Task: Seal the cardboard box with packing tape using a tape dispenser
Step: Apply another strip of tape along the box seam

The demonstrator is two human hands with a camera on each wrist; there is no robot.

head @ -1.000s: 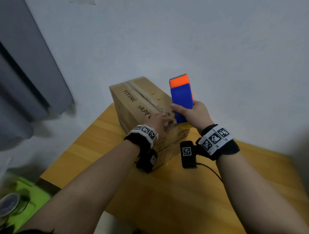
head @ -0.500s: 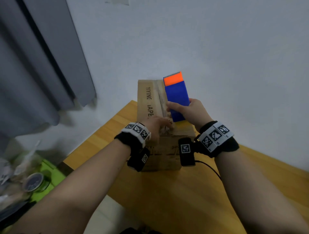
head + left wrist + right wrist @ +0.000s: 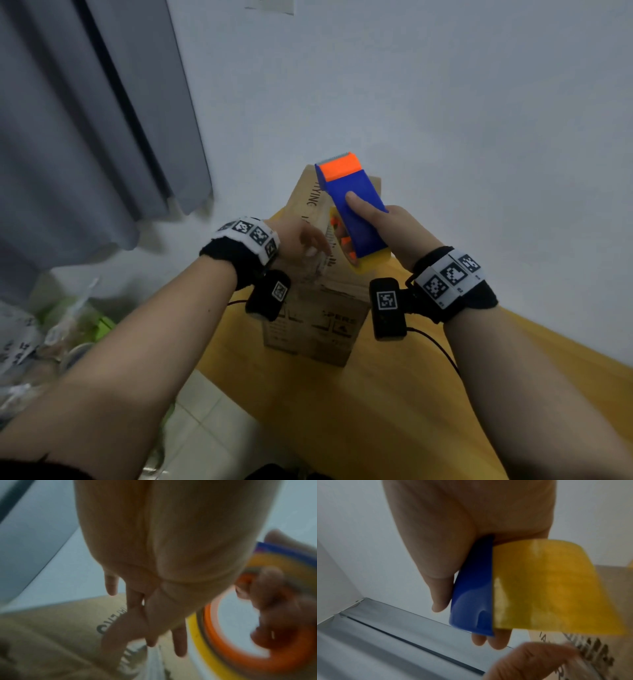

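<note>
The cardboard box [image 3: 318,322] stands on the wooden table with its short end toward me. My right hand [image 3: 387,222] grips a blue tape dispenser [image 3: 356,209] with an orange blade end, tilted above the box's top; the thumb lies on the blue cover. In the right wrist view the fingers wrap the blue dispenser [image 3: 471,601] beside its yellow tape roll [image 3: 547,588]. My left hand [image 3: 301,243] rests on the box top near the front edge. Its straight fingers [image 3: 147,626] lie on the box [image 3: 51,635] by a clear strip of tape [image 3: 154,662].
The wooden table [image 3: 411,411] ends just left of the box, with floor tiles below. A grey curtain [image 3: 85,120] hangs at the left, and bags and green items [image 3: 68,329] lie on the floor. A white wall stands close behind the box.
The box now points its short end toward me and the view has swung left. The dispenser has tipped up, my right thumb now on its blue cover. My left hand stays at the front edge.
</note>
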